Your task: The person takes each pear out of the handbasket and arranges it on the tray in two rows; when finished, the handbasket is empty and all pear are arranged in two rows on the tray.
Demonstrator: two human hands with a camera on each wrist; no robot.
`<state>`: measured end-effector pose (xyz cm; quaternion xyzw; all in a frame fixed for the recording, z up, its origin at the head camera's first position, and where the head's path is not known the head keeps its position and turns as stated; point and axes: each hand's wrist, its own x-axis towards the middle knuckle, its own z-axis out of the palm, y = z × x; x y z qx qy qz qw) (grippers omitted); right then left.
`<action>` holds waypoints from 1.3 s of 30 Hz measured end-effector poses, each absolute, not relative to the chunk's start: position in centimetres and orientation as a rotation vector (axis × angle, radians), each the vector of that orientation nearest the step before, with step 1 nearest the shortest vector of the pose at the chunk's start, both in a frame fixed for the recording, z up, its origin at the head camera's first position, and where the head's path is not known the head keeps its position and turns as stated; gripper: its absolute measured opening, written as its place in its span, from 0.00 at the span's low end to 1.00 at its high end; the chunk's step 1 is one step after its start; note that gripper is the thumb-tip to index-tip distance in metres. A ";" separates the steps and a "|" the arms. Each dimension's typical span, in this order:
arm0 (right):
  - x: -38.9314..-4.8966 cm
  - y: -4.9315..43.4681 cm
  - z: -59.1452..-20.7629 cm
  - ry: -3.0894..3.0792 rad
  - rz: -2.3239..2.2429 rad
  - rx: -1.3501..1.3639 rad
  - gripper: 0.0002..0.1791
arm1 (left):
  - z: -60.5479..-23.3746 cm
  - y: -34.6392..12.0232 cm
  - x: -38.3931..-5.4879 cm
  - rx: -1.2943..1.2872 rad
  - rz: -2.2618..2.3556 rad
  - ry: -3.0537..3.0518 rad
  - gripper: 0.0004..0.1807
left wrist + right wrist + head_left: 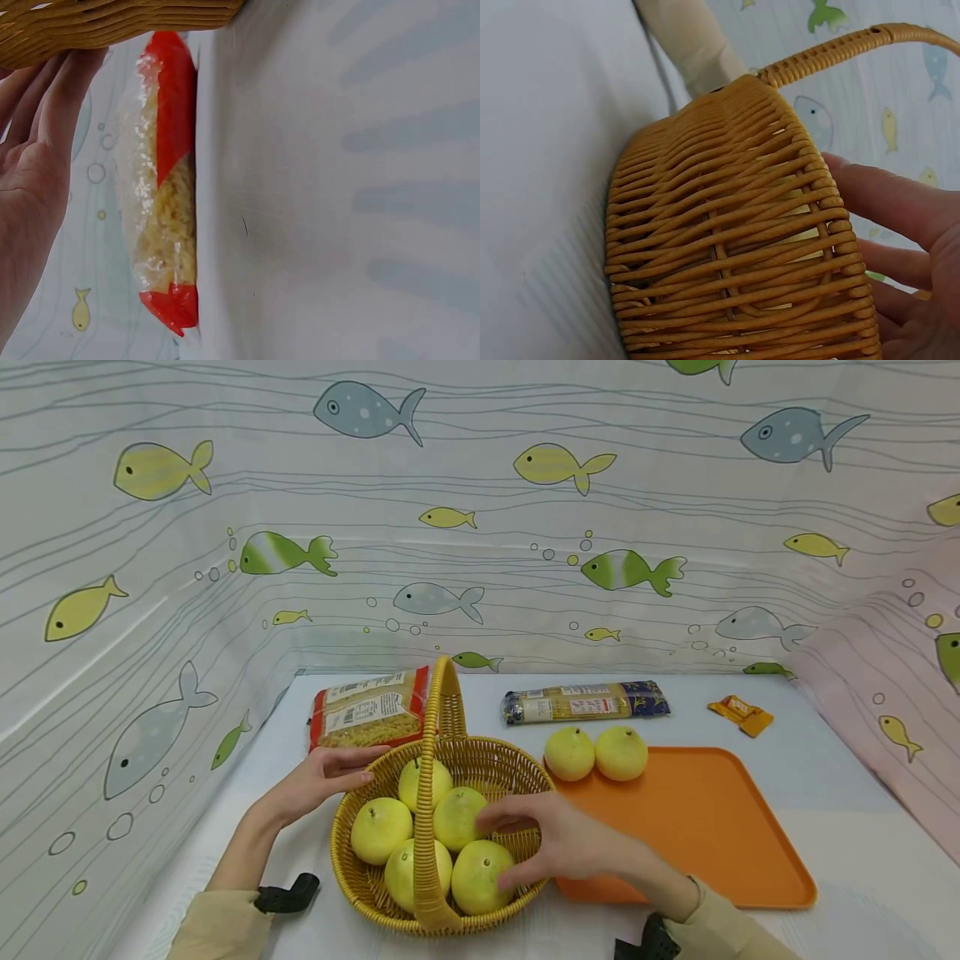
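A yellow wicker basket [495, 752] with a tall arched handle holds several round yellow-green pears [381, 831]. My left hand [322, 783] rests on the basket's left rim, fingers straight; the left wrist view has these fingers [64, 97] against the wicker wall. Over the right side of the basket is my right hand [558, 837], its fingers and thumb spread apart. Its fingertips overlap the middle pear [459, 818], and its thumb is at the lower right pear [480, 878]. In the right wrist view the wicker side [727, 225] hides the fingertips.
An orange tray [720, 835] lies right of the basket, with two pears [621, 753] at its back left corner. Behind are a red-edged pasta bag [367, 706], a long noodle packet [585, 702] and a small orange wrapped snack [741, 716]. Fish-patterned sheeting surrounds the table.
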<state>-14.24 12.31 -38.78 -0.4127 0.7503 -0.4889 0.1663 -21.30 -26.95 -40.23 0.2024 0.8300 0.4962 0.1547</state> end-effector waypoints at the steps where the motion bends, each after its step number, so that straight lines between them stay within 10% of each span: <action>1: -14.2 12.2 -38.8 2.156 -1.363 -1.183 0.33 | -40.3 -27.0 -21.3 0.575 1.422 2.382 0.26; 39: -13.6 11.1 -38.8 2.476 -1.035 -1.277 0.30 | -40.4 -26.9 -21.4 0.638 1.440 2.360 0.26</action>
